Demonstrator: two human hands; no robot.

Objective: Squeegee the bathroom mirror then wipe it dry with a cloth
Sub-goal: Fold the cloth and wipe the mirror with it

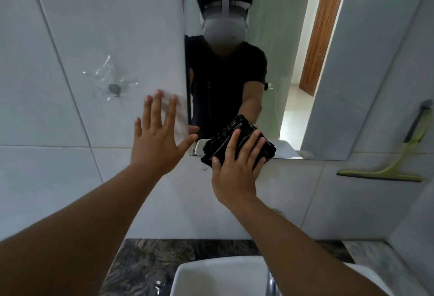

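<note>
Two bare hands were up at the far wall, both arms stretched out over the basin. Right hand [237,166] lay flat on a folded black cloth [237,141], fingers slightly spread across it w/ the thumb hooked round its left edge, pressing it to the bottom edge of the mirror [293,60]; cloth sat partly on the glass, partly over the tile just below. Left hand [157,140] was flat on the wall tile [94,25] just left of the mirror's left edge, fingers spread wide, nothing held, thumb tip reaching across to the glass edge. Mirror showed the person's reflection in a dark tee w/ a white headset [224,17] strapped on, plus a wooden door [321,37] in the room behind. Squeegee [394,161], lime-green w/ a dark handle, was well to the right of the cloth, leaning up against the wall near the right corner, blade at the bottom & roughly level, handle running up to the right; no hand on it. Left of the hands, a clear stick-on hook pad w/ a dark hook [114,88] was on the tile. Near side, at the bottom: a white sink [211,277] set on a dark marbled counter [145,255], w/ a chrome tap [272,284] poking up beside the right forearm.
</note>
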